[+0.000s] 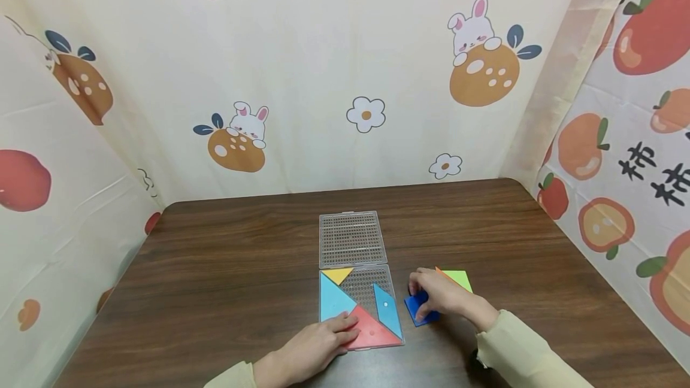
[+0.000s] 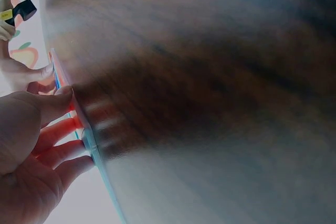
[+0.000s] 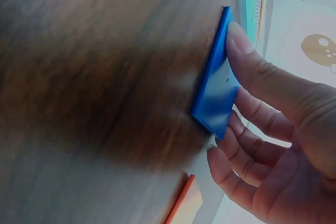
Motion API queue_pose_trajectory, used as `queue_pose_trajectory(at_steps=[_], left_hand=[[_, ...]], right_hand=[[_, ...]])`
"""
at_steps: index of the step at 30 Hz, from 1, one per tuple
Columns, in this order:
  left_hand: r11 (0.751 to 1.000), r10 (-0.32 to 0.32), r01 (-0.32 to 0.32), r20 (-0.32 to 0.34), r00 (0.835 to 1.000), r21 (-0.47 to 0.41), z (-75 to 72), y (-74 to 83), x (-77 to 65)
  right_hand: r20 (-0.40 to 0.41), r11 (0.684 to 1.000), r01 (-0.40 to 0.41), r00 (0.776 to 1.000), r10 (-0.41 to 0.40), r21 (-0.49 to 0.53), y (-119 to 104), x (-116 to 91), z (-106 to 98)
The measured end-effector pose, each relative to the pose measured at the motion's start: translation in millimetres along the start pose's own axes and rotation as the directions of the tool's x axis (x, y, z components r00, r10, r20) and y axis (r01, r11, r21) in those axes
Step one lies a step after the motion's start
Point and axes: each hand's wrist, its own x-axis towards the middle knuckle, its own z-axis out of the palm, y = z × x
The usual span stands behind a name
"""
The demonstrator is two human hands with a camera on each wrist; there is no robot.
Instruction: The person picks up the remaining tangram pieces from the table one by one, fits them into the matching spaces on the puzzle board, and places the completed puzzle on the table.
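Observation:
My left hand [image 1: 318, 343] rests at the near left of an opened clear plastic tangram case [image 1: 362, 282]. Its fingertips touch the large red triangle [image 1: 373, 329], and its thumb lies along the case's near edge. A large light blue triangle [image 1: 334, 299], a small yellow triangle [image 1: 337, 274] and a light blue parallelogram [image 1: 386, 310] also lie in the near half. Just right of the case, my right hand [image 1: 444, 293] pinches a dark blue square tangram piece [image 3: 218, 85] by its edges, thumb on one side, fingers opposite.
Beyond the right hand lie a green tangram piece [image 1: 460, 279] and an orange piece [image 3: 181, 200], partly hidden by that hand in the head view. The case's perforated lid half [image 1: 353, 238] lies flat behind. Printed curtains [image 1: 323, 76] border the wooden table [image 1: 226, 268].

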Motion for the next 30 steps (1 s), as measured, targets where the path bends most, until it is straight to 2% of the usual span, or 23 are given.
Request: queue_pose_trajectory(at_steps=[5,12,22,30], left_hand=[[1.0,-0.004,0.004,0.002,1.0,-0.001,0.1,0.3,0.1],[1.0,-0.008,0.009,0.009,1.0,-0.014,-0.2,0.6,-0.5],[1.0,-0.01,0.01,0.006,1.0,-0.006,-0.1,1.3,-0.3],[0.999,-0.027,0.029,0.039,0.999,-0.033,-3.3,1.3,1.1]], right_hand=[[0.0,1.0,0.008,1.0,-0.008,0.023,1.8,1.2,-0.2],[-0.033,0.996,-0.021,0.999,0.024,0.082,-0.5,2.4,-2.8],[-0.062,0.993,-0.002,0.998,0.009,0.114,-0.2,0.8,-4.7],[-0.089,0.985,0.012,0.996,0.003,0.169,0.2,0.4,-8.1]])
